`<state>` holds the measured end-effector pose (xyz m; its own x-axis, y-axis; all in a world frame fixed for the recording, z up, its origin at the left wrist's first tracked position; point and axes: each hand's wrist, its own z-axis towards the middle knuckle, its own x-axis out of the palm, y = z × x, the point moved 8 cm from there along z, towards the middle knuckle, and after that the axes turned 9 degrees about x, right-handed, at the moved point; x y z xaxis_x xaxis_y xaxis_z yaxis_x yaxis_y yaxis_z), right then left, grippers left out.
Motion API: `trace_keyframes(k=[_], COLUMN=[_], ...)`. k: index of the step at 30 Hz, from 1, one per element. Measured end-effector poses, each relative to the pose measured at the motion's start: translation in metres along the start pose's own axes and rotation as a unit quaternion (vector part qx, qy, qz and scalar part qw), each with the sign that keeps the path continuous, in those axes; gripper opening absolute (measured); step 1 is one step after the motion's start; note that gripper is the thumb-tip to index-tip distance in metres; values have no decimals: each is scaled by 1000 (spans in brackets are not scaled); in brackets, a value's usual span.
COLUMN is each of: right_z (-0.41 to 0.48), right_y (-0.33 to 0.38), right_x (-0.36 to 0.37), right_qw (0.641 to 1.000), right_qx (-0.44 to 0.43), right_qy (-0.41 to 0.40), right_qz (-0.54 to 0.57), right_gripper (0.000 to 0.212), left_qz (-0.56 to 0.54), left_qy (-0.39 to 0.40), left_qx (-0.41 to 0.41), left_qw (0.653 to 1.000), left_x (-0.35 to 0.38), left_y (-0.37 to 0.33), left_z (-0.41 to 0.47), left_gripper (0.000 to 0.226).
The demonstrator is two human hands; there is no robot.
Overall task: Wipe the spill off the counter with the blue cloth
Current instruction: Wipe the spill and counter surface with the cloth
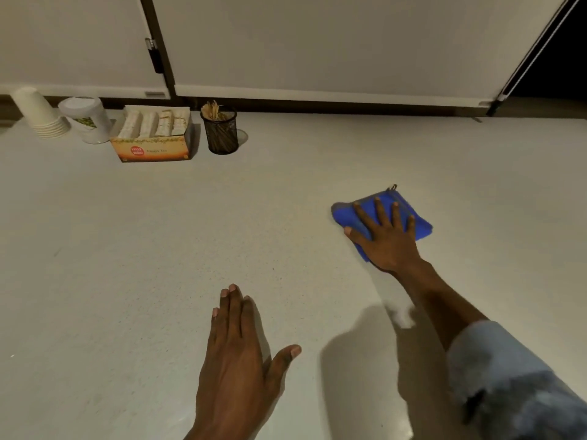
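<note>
A folded blue cloth [419,222] lies flat on the pale counter [158,249] right of centre. My right hand [386,238] presses down on it with the fingers spread across its top. My left hand [236,354] rests palm down on the bare counter near the front, fingers together and thumb out, holding nothing. A faint wet sheen [401,315] shows on the counter beside my right forearm; I cannot make out a distinct spill elsewhere.
Along the back left stand a stack of paper cups [39,112], a white lidded jar [87,119], an open box of tea sachets [152,136] and a black mesh cup of wooden stirrers [220,130]. White cabinet doors [317,42] rise behind the counter.
</note>
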<state>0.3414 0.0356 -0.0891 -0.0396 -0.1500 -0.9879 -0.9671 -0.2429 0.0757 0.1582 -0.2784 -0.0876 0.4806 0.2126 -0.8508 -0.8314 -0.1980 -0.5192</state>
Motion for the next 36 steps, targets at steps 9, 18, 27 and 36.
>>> trace_keyframes(k=[9, 18, 27, 36], right_z=[-80, -24, -39, -121], right_y=[118, 39, 154, 118], right_x=[32, 9, 25, 35], right_qw=[973, 991, 979, 965], right_qx=[-230, -130, -204, -255], right_qy=[-10, -13, 23, -47], right_qz=[-16, -26, 16, -33], right_gripper=[83, 78, 77, 69], left_qz=[15, 55, 44, 55], left_qy=[-3, 7, -49, -32], left_qx=[-4, 2, -77, -69], left_qw=[1000, 998, 995, 996], left_x=[-1, -6, -39, -45], left_y=[0, 2, 45, 60], left_z=[1, -5, -18, -18], left_gripper=[125, 125, 145, 141])
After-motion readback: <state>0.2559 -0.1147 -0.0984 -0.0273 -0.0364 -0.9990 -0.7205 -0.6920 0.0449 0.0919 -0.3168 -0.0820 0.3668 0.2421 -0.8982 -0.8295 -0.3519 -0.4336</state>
